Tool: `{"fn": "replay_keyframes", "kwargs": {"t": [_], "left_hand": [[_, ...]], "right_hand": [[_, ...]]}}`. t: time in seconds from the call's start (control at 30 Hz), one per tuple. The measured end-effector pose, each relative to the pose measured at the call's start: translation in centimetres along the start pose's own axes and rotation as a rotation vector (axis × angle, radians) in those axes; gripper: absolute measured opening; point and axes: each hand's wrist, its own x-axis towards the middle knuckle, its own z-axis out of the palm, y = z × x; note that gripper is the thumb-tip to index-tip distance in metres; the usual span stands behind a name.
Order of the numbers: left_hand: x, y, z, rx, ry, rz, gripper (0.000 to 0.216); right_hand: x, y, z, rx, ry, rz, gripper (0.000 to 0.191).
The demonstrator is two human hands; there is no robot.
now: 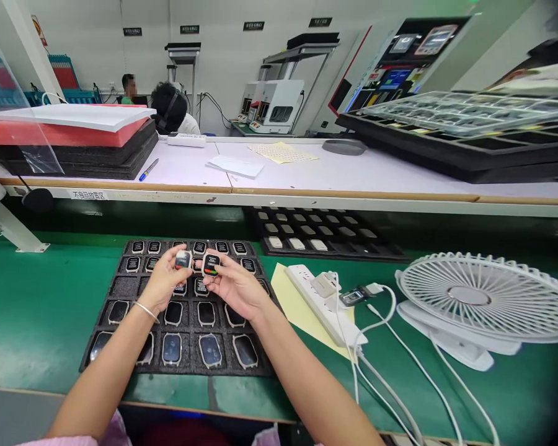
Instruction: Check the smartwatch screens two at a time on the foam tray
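Observation:
Above a black foam tray (123, 287) my left hand (164, 275) is closed on a square smartwatch (183, 259) without a strap, its screen lit. Beside it, my right hand (237, 285) grips a second smartwatch (211, 264), whose dark screen shows white text with red and green marks. Both watches are raised close together, faces up toward me. In the tray's compartments lie several more watch bodies: the far rows show lit text, while a near watch (172, 349) has a dark screen. One slot at the tray's left holds no watch. My forearms hide parts of the tray.
To the right are a white power strip (323, 303) on yellow paper, a small USB meter (353, 296), loose white cables and a white fan (483, 297). Behind, a second foam tray (325, 232) sits under a shelf (279, 176) bearing stacked foam. Two people are beyond.

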Motion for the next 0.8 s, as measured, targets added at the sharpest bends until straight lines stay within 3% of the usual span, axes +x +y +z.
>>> {"fn": "replay_keyframes", "kwargs": {"t": [0.07,0.17,0.47,0.8], "left_hand": [[0.3,-1.4,-0.1,0.026,0.024,-0.042,0.079],[0.0,-2.3,-0.2,0.06,-0.038,-0.032,0.077],[-0.7,-1.9,-0.6,-0.086,-0.1,-0.119,0.05],[-0.6,-1.8,-0.7,-0.125,-0.073,-0.138,0.067]], "right_hand": [[0.8,1.1,-1.6,0.017,0.066,0.008,0.038],[0.9,2.4,-2.8,0.014,0.119,-0.008,0.038],[0.6,2.6,-2.0,-0.036,0.123,-0.083,0.037],[0.5,2.4,-1.9,-0.032,0.12,-0.079,0.043]]}}
